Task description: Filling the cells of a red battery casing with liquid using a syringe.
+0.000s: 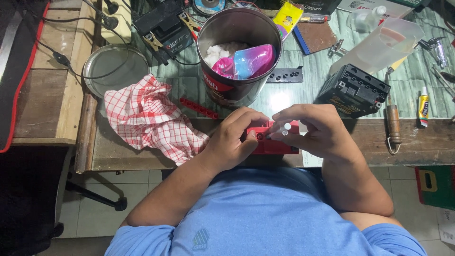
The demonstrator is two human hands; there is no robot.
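You are sitting at a bench (417, 142) with a worn wooden front edge and a pale green top, cluttered across its whole width; a tiled floor (142, 189) is showing below it at seven o'clock. A red-and-white checked cloth (147, 116) is lying crumpled at nine o'clock from your hands, and a round metal lid (113, 66) is resting just beyond it. A tall metal tin (237, 52) is standing at twelve o'clock, holding white wadding and a pink-and-blue plastic bag (249, 61). A black battery (354, 90) is sitting at two o'clock, with a clear plastic jug (384, 42) tipped on its side behind it.

You are holding a red rectangular battery (272, 140) at the near edge of the bench, right against your body. Your left hand (232, 140) is wrapping its left end, fingers curled over the top. Your right hand (315, 130) is covering the right end, its fingers pinching a small white cap (286, 128) on the red top.
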